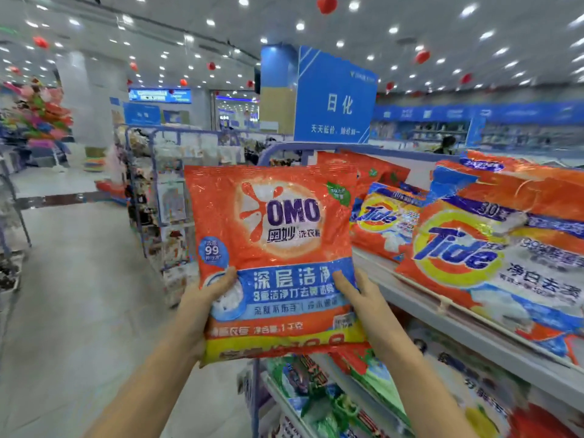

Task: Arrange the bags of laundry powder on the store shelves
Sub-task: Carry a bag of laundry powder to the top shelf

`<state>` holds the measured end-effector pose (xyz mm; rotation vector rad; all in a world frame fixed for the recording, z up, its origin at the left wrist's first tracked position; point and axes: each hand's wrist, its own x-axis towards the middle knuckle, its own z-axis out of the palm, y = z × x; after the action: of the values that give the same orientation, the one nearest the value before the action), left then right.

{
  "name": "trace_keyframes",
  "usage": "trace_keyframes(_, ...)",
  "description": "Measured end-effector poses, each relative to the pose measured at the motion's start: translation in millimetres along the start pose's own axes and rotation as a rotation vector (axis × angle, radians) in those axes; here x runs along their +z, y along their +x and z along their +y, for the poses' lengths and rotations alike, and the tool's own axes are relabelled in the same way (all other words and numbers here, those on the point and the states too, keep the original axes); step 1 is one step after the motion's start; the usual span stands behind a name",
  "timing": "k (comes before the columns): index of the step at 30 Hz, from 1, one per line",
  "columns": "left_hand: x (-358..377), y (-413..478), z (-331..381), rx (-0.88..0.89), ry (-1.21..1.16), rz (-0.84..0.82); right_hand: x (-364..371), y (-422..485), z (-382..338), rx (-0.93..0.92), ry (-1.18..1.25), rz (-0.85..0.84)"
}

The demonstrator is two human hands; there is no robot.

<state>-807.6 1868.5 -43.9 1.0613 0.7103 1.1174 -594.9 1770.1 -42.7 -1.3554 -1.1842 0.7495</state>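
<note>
I see the white shelf (442, 300) at my right, carrying orange Tide bags (493, 248). Just beside it, raised in the air, stands the OMO bag (278, 235): shiny orange, blue band, yellow strip below. My left hand (199, 311) and right hand (369, 311) grip its lower sides, thumbs in front.

Bright ceiling spotlights (393, 30); blurred, warped edges.
</note>
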Motion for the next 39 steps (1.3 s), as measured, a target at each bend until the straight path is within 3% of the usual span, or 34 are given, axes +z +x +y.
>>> trace_keyframes(6, 26, 133, -4, -0.114, -0.011, -0.237, -20, 93, 11, -0.057, 0.046, 0.26)
trace_keyframes(13, 67, 278, -3, -0.175, 0.021, -0.391, -38, 192, 13, -0.099, 0.027, 0.512)
trace_keyframes(21, 111, 386, 4, -0.016, 0.062, -0.546, -43, 260, 10, -0.145, -0.036, 0.71)
trace_keyframes(26, 125, 426, 5, 0.021, 0.095, -0.58, -33, 293, 19, -0.09, -0.087, 0.871)
trace_keyframes(32, 132, 448, -7, 0.173, 0.194, -0.499, -20, 313, 27, -0.045, -0.148, 0.985)
trace_keyframes(39, 112, 449, -42, 0.182, 0.303, -0.473, -1, 307, 44, 0.17, -0.132, 0.952)
